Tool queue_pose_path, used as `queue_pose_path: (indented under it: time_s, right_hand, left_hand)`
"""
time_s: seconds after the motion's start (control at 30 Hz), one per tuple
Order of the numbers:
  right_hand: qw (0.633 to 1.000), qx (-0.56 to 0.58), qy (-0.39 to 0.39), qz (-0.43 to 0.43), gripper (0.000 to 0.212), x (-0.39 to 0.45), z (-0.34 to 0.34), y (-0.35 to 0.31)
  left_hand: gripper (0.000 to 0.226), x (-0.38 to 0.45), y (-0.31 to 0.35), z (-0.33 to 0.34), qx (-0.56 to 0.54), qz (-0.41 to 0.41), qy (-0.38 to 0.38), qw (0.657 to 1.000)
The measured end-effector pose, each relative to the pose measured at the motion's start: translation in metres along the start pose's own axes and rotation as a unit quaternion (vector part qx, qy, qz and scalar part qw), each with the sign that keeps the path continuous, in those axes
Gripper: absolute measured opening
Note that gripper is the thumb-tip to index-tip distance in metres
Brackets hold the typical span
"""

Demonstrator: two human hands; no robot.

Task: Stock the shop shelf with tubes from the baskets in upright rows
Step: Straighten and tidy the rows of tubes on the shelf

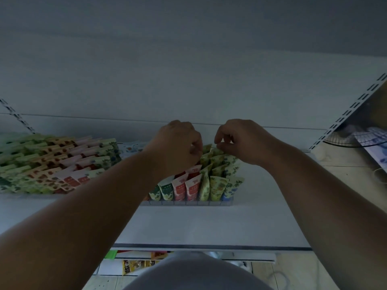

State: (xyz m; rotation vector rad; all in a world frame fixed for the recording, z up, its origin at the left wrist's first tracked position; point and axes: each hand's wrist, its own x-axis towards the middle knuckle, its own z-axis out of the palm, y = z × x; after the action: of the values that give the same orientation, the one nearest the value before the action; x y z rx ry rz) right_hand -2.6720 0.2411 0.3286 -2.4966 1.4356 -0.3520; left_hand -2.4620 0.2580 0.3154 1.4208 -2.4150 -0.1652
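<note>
Tubes (211,181) stand in rows behind the shelf's front rail (186,203). Right hand (240,141) pinches a rear green tube; left hand (178,143) curled, contents indiscernible. Risk: a nudge could topple neighbouring rows.

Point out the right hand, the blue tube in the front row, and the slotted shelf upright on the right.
right hand (240,141): head view, back of hand.
blue tube (228,192): head view, lower body.
slotted shelf upright (347,111): head view, mid strip.
</note>
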Motion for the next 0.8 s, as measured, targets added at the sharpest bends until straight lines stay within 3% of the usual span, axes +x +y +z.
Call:
queue_pose_path:
  time_s: [0.43,0.8]
  right_hand:
    - [0.998,-0.039,-0.046,0.001,0.006,0.008,0.003,0.007]
    - [1.000,0.000,-0.015,-0.006,0.008,-0.008,-0.001,0.005]
  left_hand:
    - [0.010,0.012,0.006,0.007,0.009,0.004,-0.038,0.999]
    - [0.011,0.011,0.002,0.011,0.012,0.013,-0.034,0.999]
